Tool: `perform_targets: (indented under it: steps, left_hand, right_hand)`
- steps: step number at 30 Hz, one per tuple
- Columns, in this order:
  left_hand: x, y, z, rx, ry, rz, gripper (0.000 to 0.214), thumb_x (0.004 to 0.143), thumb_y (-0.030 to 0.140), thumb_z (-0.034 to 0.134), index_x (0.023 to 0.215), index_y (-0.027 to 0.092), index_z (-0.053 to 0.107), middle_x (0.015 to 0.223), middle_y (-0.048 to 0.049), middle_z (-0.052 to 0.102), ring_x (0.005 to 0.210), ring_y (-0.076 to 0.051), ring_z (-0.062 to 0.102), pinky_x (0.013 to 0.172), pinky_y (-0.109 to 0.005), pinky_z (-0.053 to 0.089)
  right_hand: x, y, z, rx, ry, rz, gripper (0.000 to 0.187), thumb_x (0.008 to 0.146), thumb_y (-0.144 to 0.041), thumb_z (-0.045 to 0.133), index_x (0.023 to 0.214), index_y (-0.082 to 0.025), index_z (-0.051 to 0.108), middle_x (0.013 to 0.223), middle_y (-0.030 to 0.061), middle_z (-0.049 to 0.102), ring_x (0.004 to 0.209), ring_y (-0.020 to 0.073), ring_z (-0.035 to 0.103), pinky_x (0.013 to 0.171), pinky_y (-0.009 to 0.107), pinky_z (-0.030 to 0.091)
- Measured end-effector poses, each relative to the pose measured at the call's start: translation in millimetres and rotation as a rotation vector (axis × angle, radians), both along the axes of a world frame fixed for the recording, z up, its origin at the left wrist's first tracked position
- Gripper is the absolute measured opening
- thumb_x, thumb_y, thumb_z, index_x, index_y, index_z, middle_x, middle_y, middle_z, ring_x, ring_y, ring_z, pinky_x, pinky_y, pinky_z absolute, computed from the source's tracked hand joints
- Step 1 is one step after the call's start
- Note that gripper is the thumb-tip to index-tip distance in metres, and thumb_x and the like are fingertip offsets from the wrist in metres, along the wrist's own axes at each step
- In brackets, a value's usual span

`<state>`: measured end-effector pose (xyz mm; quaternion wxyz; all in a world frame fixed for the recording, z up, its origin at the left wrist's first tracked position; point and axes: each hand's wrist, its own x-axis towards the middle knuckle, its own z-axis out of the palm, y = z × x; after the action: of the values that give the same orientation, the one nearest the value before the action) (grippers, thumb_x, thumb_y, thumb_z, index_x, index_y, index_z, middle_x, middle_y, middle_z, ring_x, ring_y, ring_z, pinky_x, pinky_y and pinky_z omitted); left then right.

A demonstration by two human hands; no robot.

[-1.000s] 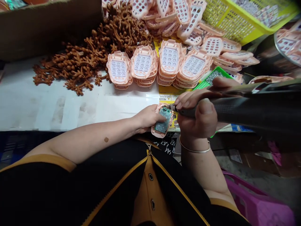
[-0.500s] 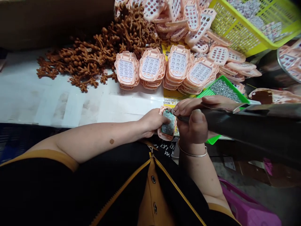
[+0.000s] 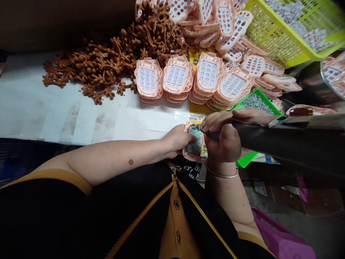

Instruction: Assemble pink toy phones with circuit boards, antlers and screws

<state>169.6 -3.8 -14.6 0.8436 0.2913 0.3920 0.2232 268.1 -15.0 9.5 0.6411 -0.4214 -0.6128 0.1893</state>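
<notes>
My left hand [image 3: 176,140] grips a pink toy-phone shell [image 3: 193,153] with a green circuit board [image 3: 195,144] lying in it, at the table's near edge. My right hand [image 3: 225,138] is wrapped round a dark electric screwdriver [image 3: 283,140] whose tip rests on the board's upper end. A thin bracelet circles my right wrist. Both hands nearly touch over the shell.
Stacks of pink keypad shells [image 3: 178,77] stand behind my hands. A heap of brown plastic parts [image 3: 113,61] lies at the back left. A green tray of screws [image 3: 254,102] sits to the right, a yellow basket [image 3: 293,28] at the top right, a purple stool [image 3: 280,237] below.
The view has shifted slightly, so everything sits a little further right and lower. My hands, the shell and the screwdriver keep the same hold and position relative to each other.
</notes>
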Motion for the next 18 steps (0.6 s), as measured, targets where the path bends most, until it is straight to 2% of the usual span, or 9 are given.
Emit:
perform_targets:
  steps: [3, 6, 8, 10, 12, 15, 18]
  left_hand:
    - [-3, 0, 0.7, 0.035, -0.006, 0.002, 0.028, 0.064, -0.002, 0.057, 0.085, 0.015, 0.058, 0.069, 0.0009, 0.060, 0.059, -0.011, 0.055, 0.062, -0.025, 0.046]
    - [-9, -1, 0.2, 0.045, -0.104, -0.028, 0.039, 0.065, 0.000, 0.063, 0.100, 0.016, 0.060, 0.084, -0.0010, 0.066, 0.070, -0.013, 0.061, 0.070, -0.028, 0.050]
    - [-16, -2, -0.4, 0.044, -0.169, -0.053, 0.047, 0.067, 0.003, 0.068, 0.110, 0.019, 0.059, 0.093, -0.0026, 0.068, 0.078, -0.015, 0.064, 0.078, -0.033, 0.052]
    - [-22, -3, -0.4, 0.078, -0.222, -0.033, 0.050, 0.066, 0.004, 0.071, 0.111, 0.020, 0.060, 0.097, -0.0026, 0.070, 0.085, -0.016, 0.066, 0.086, -0.038, 0.052]
    - [-28, -3, 1.3, 0.149, -0.286, 0.003, 0.049, 0.062, 0.001, 0.073, 0.107, 0.020, 0.064, 0.100, -0.0023, 0.072, 0.093, -0.016, 0.066, 0.095, -0.038, 0.049]
    - [-36, -3, 7.4, 0.231, -0.336, 0.037, 0.045, 0.060, -0.001, 0.076, 0.099, 0.019, 0.068, 0.103, -0.0021, 0.074, 0.103, -0.017, 0.067, 0.102, -0.036, 0.045]
    - [-42, -4, 14.8, 0.246, -0.325, 0.039, 0.041, 0.061, 0.000, 0.076, 0.097, 0.019, 0.070, 0.101, -0.0024, 0.075, 0.105, -0.017, 0.068, 0.103, -0.036, 0.045]
  right_hand:
    - [-1, -4, 16.5, 0.135, 0.035, -0.057, 0.021, 0.089, -0.040, 0.052, 0.073, -0.027, 0.047, 0.058, -0.0037, 0.037, 0.046, 0.0133, 0.042, 0.048, 0.033, 0.043]
    - [7, -17, 33.8, 0.183, 0.031, -0.110, 0.028, 0.089, -0.042, 0.048, 0.067, -0.025, 0.045, 0.057, -0.0035, 0.033, 0.044, 0.0116, 0.042, 0.046, 0.031, 0.043]
    - [17, -30, 38.6, 0.225, 0.048, -0.174, 0.030, 0.089, -0.041, 0.046, 0.065, -0.023, 0.048, 0.057, -0.0037, 0.033, 0.043, 0.0102, 0.042, 0.045, 0.030, 0.043]
    - [29, -43, 36.4, 0.279, 0.083, -0.241, 0.028, 0.089, -0.041, 0.049, 0.071, -0.022, 0.058, 0.059, -0.0036, 0.036, 0.043, 0.0097, 0.043, 0.043, 0.030, 0.043]
    - [39, -55, 29.4, 0.305, 0.117, -0.261, 0.022, 0.086, -0.042, 0.055, 0.085, -0.024, 0.069, 0.059, -0.0039, 0.042, 0.043, 0.0100, 0.044, 0.041, 0.029, 0.042]
    - [45, -70, 16.5, 0.305, 0.159, -0.362, 0.031, 0.079, -0.043, 0.064, 0.105, -0.031, 0.074, 0.057, -0.0043, 0.046, 0.039, 0.0102, 0.039, 0.035, 0.030, 0.037]
    - [44, -81, 6.3, 0.290, 0.223, -0.564, 0.033, 0.071, -0.042, 0.068, 0.101, -0.034, 0.079, 0.054, -0.0016, 0.047, 0.038, 0.0115, 0.036, 0.032, 0.034, 0.029]
